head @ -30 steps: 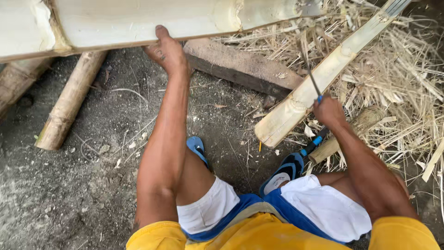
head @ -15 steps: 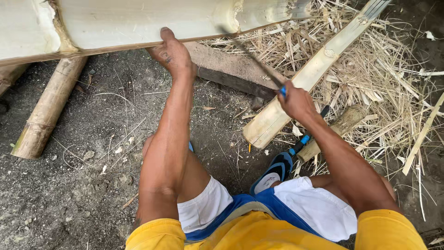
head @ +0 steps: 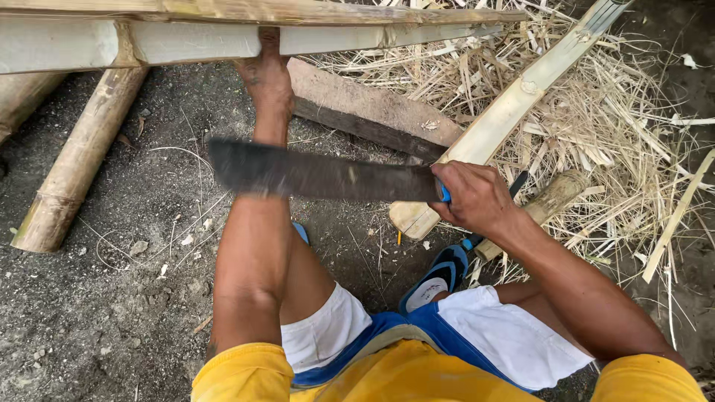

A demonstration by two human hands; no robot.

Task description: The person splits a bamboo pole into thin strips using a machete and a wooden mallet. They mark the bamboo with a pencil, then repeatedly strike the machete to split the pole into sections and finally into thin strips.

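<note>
My left hand [head: 267,74] reaches forward and grips the underside of a long split bamboo pole [head: 179,37] that runs across the top of the view. My right hand [head: 477,197] is closed around the blue handle of a broad dark machete [head: 320,175]. Its blade lies level, pointing left, and crosses above my left forearm. Just beyond my right hand, a pale split bamboo piece [head: 506,119] slants up to the right, its near end resting on the ground.
A weathered wooden plank [head: 372,112] lies under the slanted bamboo. Round bamboo logs [head: 78,160] lie at the left on dark dirt. Dry bamboo shavings [head: 618,126] cover the ground at the right. Blue sandals [head: 436,279] are on my feet.
The machete has swung from pointing away near the slanted bamboo to lying level across my left arm. My right hand moved left and nearer. The long pole now sits higher in view.
</note>
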